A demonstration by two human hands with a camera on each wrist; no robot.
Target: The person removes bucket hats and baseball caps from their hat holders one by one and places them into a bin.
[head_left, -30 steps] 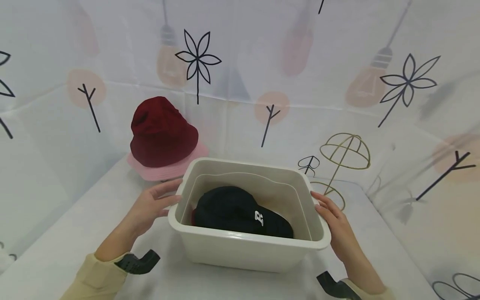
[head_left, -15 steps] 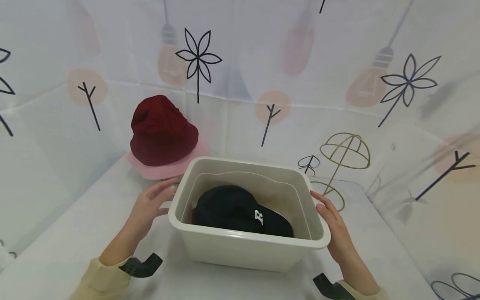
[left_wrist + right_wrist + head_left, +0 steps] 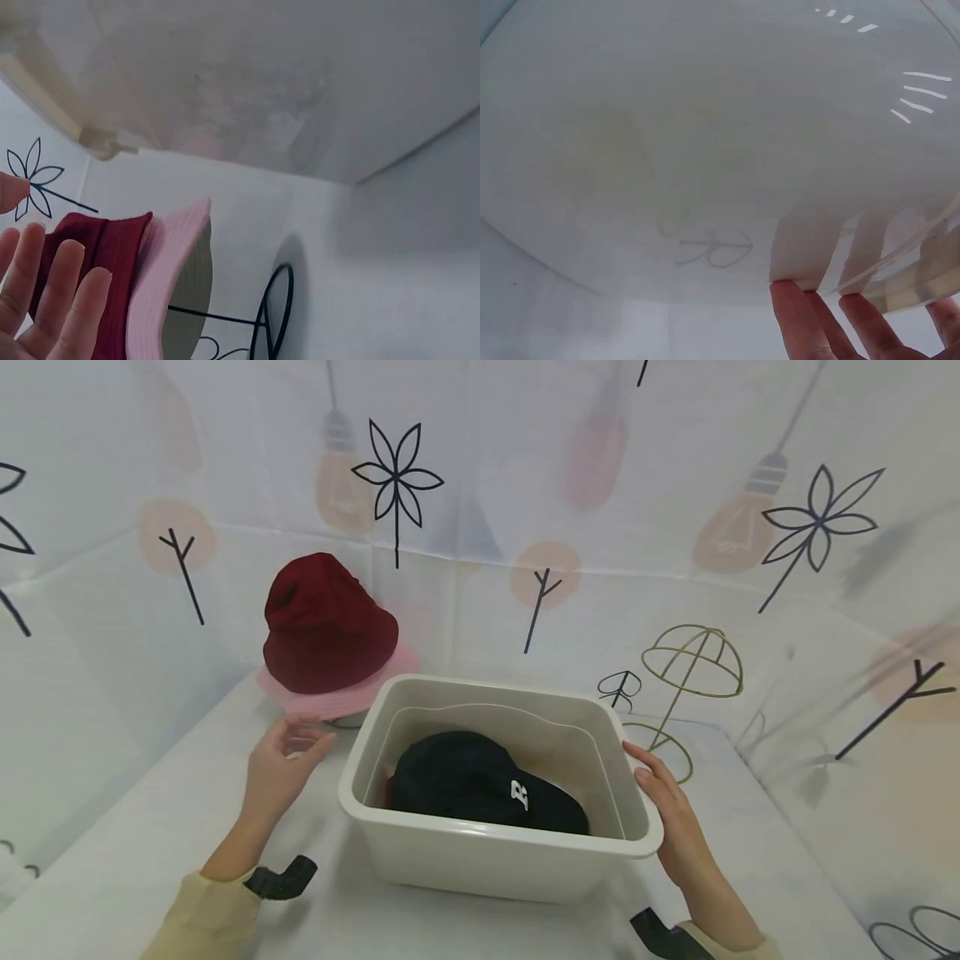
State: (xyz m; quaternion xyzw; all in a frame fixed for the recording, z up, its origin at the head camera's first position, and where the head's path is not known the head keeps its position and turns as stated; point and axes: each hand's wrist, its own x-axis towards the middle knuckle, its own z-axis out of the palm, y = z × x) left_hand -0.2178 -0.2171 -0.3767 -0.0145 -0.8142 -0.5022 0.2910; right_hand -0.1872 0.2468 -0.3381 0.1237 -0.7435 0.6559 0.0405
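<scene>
My left hand (image 3: 281,768) is raised over the table, left of the plastic tub and apart from it. Its fingers are loosely bent with nothing in them. In the left wrist view its fingers (image 3: 64,285) overlap a burgundy bucket hat (image 3: 124,255). My right hand (image 3: 678,827) rests on the right side of the off-white tub (image 3: 487,832); in the right wrist view the fingertips (image 3: 784,292) touch its outer wall, fairly straight. Inside the tub lies a black baseball cap (image 3: 457,777) with a white letter, a sliver of dark red showing beside it.
The burgundy hat sits over a pink brimmed hat (image 3: 352,697) at the back left, on a black wire stand (image 3: 274,311). A gold wire hat stand (image 3: 693,664) stands bare behind the tub's right end. Printed cloth (image 3: 480,510) hangs behind the white table (image 3: 150,843).
My left hand has let go of the tub's left rim and moved left, away from it and nearer the pink hat's brim. The right hand and tub have hardly moved.
</scene>
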